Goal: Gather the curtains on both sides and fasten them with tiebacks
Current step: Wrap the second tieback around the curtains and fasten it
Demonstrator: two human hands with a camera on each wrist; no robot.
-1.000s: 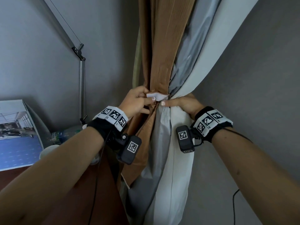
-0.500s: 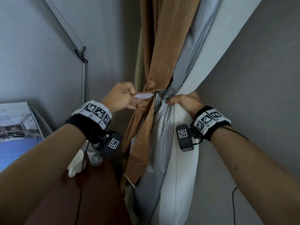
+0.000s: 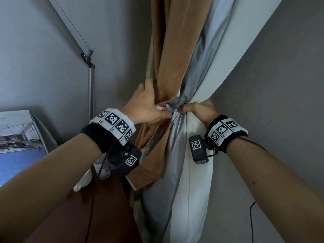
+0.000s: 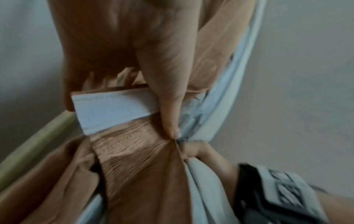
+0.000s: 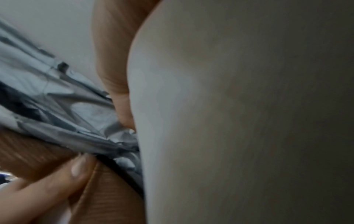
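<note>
As a brown ribbed curtain with a silver-grey lining (image 3: pixel 177 55) is drawn into a tight waist in the corner of a grey-walled room, the person's two hands meet at the cinch point. The left hand (image 3: pixel 149 106) wraps the front of the bundle, its thumb pinning a pale blue-white fabric tieback strap (image 4: pixel 113 110) flat against the brown folds, the strap's free end sticking out to the left. The right hand (image 3: pixel 198 109) grips the bunched grey and white cloth from the far side, knuckles hard against the left thumb.

By the look of it, this side is gathered and the fastening is in hand but not closed. The next move would call for carrying the loose strap end round the bundle to its mate while the right hand holds the gathers tight; whether the strap closes by hook-and-loop cannot be told.

Below the left wrist, on a dark reddish-brown wooden desktop (image 3: pixel 105 216), stand a white cup (image 3: pixel 84 181) and a small clear glass vessel (image 3: pixel 103 172); their contents are hidden.
</note>
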